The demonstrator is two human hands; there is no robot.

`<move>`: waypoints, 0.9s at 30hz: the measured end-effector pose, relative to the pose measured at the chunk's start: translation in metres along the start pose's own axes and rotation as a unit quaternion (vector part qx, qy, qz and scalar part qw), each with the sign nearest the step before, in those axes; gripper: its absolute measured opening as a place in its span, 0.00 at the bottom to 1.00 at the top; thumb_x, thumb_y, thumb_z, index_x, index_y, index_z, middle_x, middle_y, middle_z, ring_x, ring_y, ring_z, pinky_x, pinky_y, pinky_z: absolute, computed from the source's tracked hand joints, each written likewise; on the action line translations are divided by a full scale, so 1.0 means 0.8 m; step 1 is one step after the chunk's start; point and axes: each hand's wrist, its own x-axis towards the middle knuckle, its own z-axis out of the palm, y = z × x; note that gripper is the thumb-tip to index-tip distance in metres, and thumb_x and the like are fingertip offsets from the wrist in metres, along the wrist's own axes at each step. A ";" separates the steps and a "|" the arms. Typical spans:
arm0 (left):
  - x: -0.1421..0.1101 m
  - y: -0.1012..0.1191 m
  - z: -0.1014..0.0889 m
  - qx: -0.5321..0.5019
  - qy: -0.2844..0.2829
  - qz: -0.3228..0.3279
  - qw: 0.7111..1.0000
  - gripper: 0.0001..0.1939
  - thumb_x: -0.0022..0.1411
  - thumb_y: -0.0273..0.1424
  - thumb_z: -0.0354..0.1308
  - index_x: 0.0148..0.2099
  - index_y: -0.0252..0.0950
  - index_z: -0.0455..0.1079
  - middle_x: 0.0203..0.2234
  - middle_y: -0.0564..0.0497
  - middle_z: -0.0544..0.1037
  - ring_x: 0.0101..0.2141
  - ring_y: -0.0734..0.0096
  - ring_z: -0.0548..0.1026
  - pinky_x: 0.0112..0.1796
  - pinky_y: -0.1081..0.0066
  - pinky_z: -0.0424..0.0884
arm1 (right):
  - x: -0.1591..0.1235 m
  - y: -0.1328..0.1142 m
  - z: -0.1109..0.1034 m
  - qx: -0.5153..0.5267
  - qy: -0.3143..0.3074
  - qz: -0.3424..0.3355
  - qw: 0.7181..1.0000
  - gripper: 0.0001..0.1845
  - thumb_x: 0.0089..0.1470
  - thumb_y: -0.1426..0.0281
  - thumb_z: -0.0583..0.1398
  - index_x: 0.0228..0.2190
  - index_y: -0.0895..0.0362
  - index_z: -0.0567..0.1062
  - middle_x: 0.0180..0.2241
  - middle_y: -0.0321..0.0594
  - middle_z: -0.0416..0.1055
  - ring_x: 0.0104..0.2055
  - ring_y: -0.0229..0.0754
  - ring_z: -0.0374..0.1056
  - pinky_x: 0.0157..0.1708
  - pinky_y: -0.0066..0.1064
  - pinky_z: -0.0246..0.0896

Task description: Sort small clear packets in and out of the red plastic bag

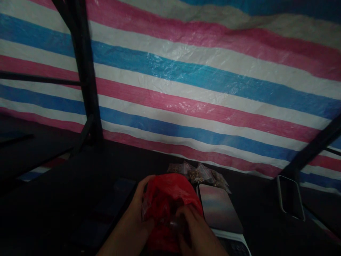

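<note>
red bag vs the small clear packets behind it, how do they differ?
The red bag is opaque, while the clear packets show brownish contents. The red bag is one large crumpled bag, while the packets are several small ones. The left hand and right hand grip the red bag, while the packets lie untouched on the dark table beside the scale. Both look like thin plastic.

I see a striped tarp (pixel 202 85) in pink, blue, white filling the back, dark frame post (pixel 84 71) at left, small clear packets (pixel 198 173) beyond a scale's shiny platform (pixel 218 208), phone (pixel 290 197) propped right, dark tabletop (pixel 66 199).
</note>
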 end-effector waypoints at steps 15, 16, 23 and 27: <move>0.001 -0.017 0.017 -0.019 -0.040 0.019 0.999 0.51 0.47 0.23 0.71 0.71 0.46 0.57 0.68 0.42 0.69 0.66 0.48 0.71 0.66 0.49 0.66 | -0.003 -0.017 -0.005 0.023 0.041 0.034 0.998 0.29 0.52 0.89 0.56 0.49 0.54 0.77 0.53 0.44 0.77 0.56 0.48 0.75 0.55 0.34 0.68; 0.000 -0.013 0.018 -0.025 -0.047 0.011 0.999 0.51 0.48 0.23 0.72 0.71 0.46 0.57 0.68 0.42 0.70 0.66 0.47 0.72 0.65 0.48 0.67 | -0.003 -0.016 -0.006 0.046 0.049 0.033 0.997 0.28 0.51 0.90 0.56 0.48 0.54 0.76 0.50 0.43 0.78 0.53 0.47 0.77 0.52 0.33 0.69; -0.002 0.007 0.008 -0.017 -0.036 -0.015 0.999 0.50 0.53 0.24 0.71 0.71 0.49 0.52 0.63 0.44 0.73 0.62 0.50 0.75 0.60 0.52 0.73 | -0.004 -0.007 0.003 0.167 0.064 0.023 0.984 0.23 0.49 0.88 0.57 0.41 0.54 0.75 0.38 0.36 0.77 0.41 0.43 0.77 0.41 0.30 0.68; 0.003 0.005 -0.003 0.027 -0.031 -0.011 0.999 0.49 0.53 0.22 0.67 0.71 0.49 0.52 0.61 0.46 0.74 0.61 0.53 0.76 0.58 0.56 0.73 | 0.000 0.008 0.014 0.298 0.061 0.014 0.952 0.21 0.49 0.84 0.57 0.42 0.53 0.74 0.38 0.35 0.76 0.40 0.42 0.77 0.40 0.29 0.70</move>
